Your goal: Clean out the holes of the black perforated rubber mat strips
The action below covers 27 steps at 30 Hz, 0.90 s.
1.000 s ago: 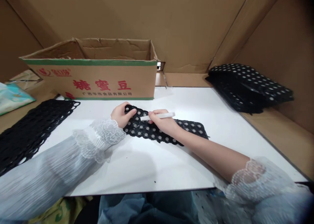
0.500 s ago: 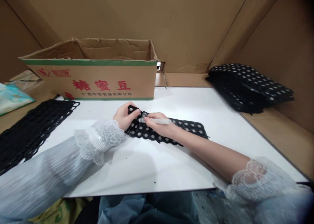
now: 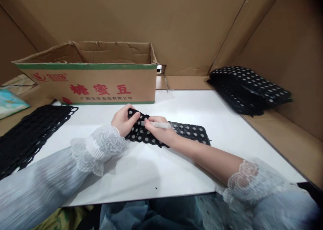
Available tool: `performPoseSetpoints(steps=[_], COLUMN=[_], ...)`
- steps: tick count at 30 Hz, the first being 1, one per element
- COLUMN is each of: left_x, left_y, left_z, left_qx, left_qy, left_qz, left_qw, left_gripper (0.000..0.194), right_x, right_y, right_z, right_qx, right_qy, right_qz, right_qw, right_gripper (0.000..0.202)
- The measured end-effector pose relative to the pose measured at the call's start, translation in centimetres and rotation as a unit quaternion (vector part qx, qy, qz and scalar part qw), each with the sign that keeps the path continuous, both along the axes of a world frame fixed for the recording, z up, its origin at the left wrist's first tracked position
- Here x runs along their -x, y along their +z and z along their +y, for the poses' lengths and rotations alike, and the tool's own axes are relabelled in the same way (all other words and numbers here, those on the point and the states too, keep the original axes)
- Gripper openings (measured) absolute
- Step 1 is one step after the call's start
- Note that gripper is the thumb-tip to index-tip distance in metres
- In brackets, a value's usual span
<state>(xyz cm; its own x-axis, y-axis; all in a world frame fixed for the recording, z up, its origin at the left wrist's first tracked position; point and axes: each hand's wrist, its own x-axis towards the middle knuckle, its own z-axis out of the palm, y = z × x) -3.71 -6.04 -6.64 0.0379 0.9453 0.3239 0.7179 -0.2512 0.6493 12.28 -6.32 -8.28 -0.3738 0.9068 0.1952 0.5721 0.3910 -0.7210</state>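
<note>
A black strip with rows of pale round dots (image 3: 188, 130) lies on the white tabletop in front of me. My left hand (image 3: 124, 120) grips its left end, thumb on top, and that end looks slightly raised. In my right hand (image 3: 161, 129) is a slim white pen-like tool (image 3: 161, 125), held like a pencil. Its tip points left at the strip, close to my left thumb; whether it touches a dot I cannot make out. Part of the strip is hidden under my right hand.
Behind stands an open cardboard box (image 3: 101, 85) with red lettering. Black sheets with round holes (image 3: 32, 132) lie at left, beside a blue-white packet (image 3: 11, 102). A pile of dotted black pieces (image 3: 252, 88) sits at right. Cardboard walls (image 3: 181, 28) enclose the table (image 3: 131, 179).
The whole view has shifted slightly, so things sit a little further left. Both hands keep their hold, and the tool tip remains near the left thumb.
</note>
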Motion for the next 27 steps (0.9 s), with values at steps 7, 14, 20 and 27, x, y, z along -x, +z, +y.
performPoseSetpoints(steps=[7, 14, 20, 27], left_x=[2.2, 2.2, 2.5, 2.8], left_y=[-1.3, -1.5, -1.6, 0.1], left_z=[2.2, 2.3, 2.5, 1.3], left_qx=[0.024, 0.054, 0.066, 0.285], left_qy=[0.006, 0.01, 0.012, -0.089], left_qz=[0.074, 0.032, 0.027, -0.159], left_qw=[0.997, 0.998, 0.997, 0.941], left_gripper=[0.031, 0.036, 0.036, 0.046], right_x=[-0.6, -0.4, -0.3, 0.0], right_y=[0.8, 0.5, -0.3, 0.0], right_z=[0.2, 0.2, 0.7, -0.1], right_qx=[0.065, 0.054, 0.131, 0.054], right_qy=[-0.014, 0.019, -0.05, 0.007], right_qz=[0.136, 0.195, 0.301, 0.159], right_qw=[0.988, 0.979, 0.943, 0.986], right_gripper=[0.045, 0.032, 0.027, 0.028])
